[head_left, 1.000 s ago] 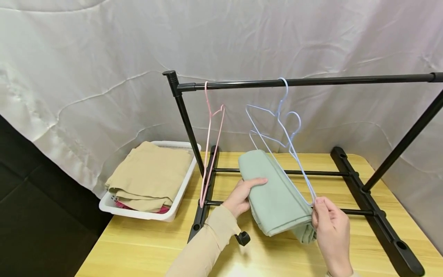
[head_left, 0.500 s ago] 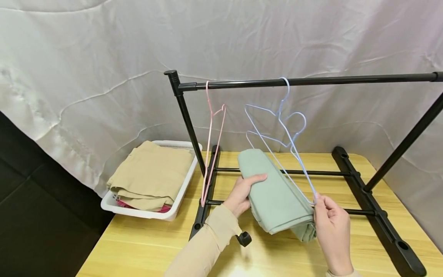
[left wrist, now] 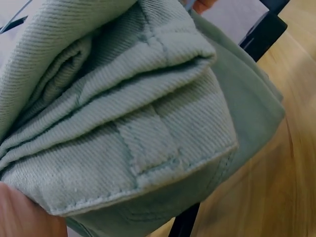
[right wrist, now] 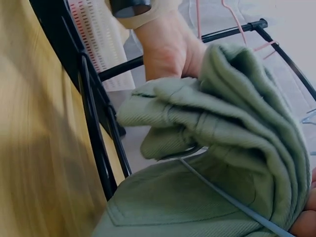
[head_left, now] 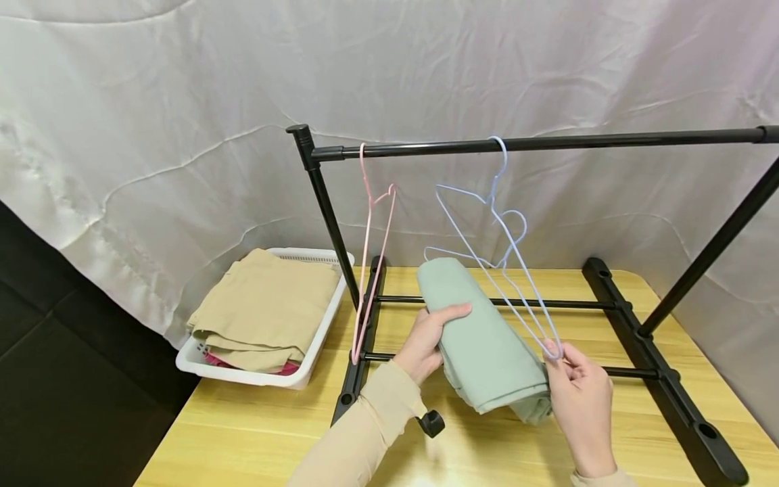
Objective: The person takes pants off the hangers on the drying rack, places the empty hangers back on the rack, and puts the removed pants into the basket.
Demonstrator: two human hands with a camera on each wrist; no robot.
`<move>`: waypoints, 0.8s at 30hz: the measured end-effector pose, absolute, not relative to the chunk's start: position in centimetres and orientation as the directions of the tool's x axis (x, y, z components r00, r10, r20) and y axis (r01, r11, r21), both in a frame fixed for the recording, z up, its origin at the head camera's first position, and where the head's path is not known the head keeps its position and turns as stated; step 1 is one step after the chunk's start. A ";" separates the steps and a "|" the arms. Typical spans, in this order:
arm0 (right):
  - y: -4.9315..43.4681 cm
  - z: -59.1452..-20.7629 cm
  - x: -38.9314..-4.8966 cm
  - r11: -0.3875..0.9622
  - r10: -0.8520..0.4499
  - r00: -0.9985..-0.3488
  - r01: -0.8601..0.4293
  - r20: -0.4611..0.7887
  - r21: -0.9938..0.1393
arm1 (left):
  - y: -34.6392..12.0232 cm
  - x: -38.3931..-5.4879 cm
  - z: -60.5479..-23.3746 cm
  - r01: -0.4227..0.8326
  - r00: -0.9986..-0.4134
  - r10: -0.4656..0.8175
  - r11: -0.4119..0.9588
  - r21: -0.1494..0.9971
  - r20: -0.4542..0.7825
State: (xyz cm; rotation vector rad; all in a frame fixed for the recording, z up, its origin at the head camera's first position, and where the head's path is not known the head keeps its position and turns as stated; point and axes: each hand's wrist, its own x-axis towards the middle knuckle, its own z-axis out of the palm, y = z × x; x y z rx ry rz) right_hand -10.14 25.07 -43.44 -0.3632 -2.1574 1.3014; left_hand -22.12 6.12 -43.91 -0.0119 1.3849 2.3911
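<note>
Light green trousers, folded into a thick bundle with a waistband and belt loop showing in the left wrist view, are held above the table. My left hand grips their left side, thumb on top. One blue hanger hangs from the rail. A second blue hanger has its hook off the rail; in the right wrist view a blue bar runs through the trousers' fold. My right hand pinches the blue hanger corner beside the trousers' right end; whether it holds both hangers, I cannot tell.
The black rack's rail crosses above, with its feet on the wooden table. A pink hanger hangs near its left post. Left of it stands a white basket with folded beige cloth and something dark pink underneath.
The second blue hanger's hook has dropped and tipped left, and its left end sits lower. My right fingers have shifted slightly left. My left hand keeps its grip on the trousers.
</note>
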 end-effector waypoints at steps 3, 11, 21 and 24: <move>25.1 -43.6 -10.3 0.512 0.505 -0.786 -0.058 0.356 -0.857 | 6.0 -21.9 -43.7 -0.320 -0.932 0.310 -0.457 0.830 -0.189; 25.3 -44.2 -10.5 0.536 0.493 -0.779 -0.077 0.386 -0.841 | 5.2 -21.3 -43.7 -0.295 -0.947 0.274 -0.547 0.783 -0.166; 25.2 -44.8 -10.7 0.523 0.489 -0.781 -0.095 0.389 -0.847 | 3.5 -20.2 -44.9 -0.300 -0.951 0.250 -0.608 0.735 -0.182; 25.1 -45.0 -10.7 0.534 0.488 -0.781 -0.086 0.390 -0.841 | 2.9 -19.8 -45.4 -0.309 -0.950 0.242 -0.620 0.721 -0.200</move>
